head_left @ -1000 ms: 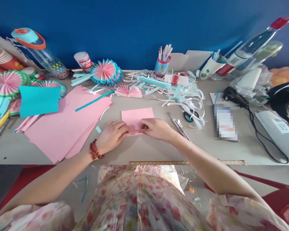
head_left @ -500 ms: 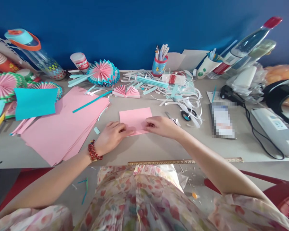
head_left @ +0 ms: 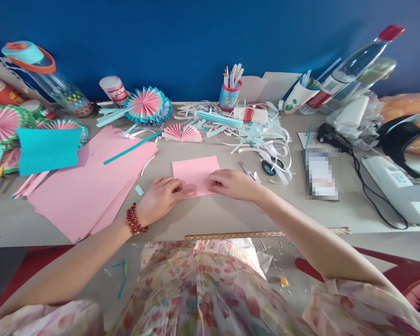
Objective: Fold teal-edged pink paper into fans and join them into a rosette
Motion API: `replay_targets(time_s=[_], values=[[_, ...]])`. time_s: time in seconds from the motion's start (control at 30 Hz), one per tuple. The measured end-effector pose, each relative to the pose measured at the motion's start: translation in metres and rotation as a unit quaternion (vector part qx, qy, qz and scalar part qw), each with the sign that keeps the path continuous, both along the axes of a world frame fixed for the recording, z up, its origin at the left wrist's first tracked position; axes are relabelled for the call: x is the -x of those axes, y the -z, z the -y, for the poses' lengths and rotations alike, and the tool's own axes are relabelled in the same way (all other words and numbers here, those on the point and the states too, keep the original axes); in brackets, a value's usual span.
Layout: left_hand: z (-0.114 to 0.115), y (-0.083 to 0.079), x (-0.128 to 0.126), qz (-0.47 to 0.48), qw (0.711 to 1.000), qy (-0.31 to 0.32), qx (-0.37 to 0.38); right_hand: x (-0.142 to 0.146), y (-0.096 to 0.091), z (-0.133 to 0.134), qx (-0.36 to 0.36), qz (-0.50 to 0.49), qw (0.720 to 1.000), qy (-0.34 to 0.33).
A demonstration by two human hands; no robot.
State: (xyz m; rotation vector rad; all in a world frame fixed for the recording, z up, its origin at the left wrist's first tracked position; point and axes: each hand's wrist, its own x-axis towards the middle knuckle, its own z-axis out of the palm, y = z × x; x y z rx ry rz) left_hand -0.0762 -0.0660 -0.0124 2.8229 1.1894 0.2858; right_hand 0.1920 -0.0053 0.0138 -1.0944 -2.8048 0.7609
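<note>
A small pink sheet of paper (head_left: 194, 169) lies on the table in front of me. At its lower left edge, my left hand (head_left: 164, 193) is closed with the thumb along the near edge. My right hand (head_left: 233, 184) pinches the near right part of the same sheet, its fingertips curled and partly hidden. A pair of scissors (head_left: 273, 166) rests just beyond my right hand, among white paper strips (head_left: 254, 153). Behind the sheet sits a small pleated pink paper fan (head_left: 182, 134).
Large pink sheets (head_left: 80, 182) and a teal sheet (head_left: 49, 151) lie at left, near a pleated pink-and-blue rosette (head_left: 149, 106). A pen cup (head_left: 230, 96) stands at the back. Rightward are a phone (head_left: 321, 175), a cable and a power strip (head_left: 388, 182). A patterned strip (head_left: 234, 235) lies along the front edge.
The whole view has shifted slightly to the left. Both hands keep their hold on the pink sheet, the right one a touch further left along it.
</note>
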Motion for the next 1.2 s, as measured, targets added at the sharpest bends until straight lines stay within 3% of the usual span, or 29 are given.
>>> replay_targets(time_s=[0.23, 0.4, 0.57, 0.8, 1.2], values=[[0.001, -0.002, -0.001, -0.020, 0.999, 0.007, -0.032, -0.001, 0.004, 0.002, -0.037, -0.005, 0.999, 0.003], [0.000, -0.006, -0.002, -0.063, 0.995, 0.052, -0.057, 0.002, 0.003, 0.007, -0.051, 0.006, 0.999, 0.004], [-0.002, -0.009, -0.003, -0.071, 0.993, 0.064, -0.065, -0.005, -0.003, 0.005, -0.045, 0.013, 0.998, 0.050], [-0.002, -0.007, -0.002, -0.073, 0.994, 0.062, -0.056, -0.033, -0.010, -0.008, 0.022, -0.025, 0.999, -0.010], [-0.002, -0.006, -0.002, -0.061, 0.995, 0.058, -0.061, -0.031, -0.010, -0.007, -0.002, 0.008, 1.000, -0.016]])
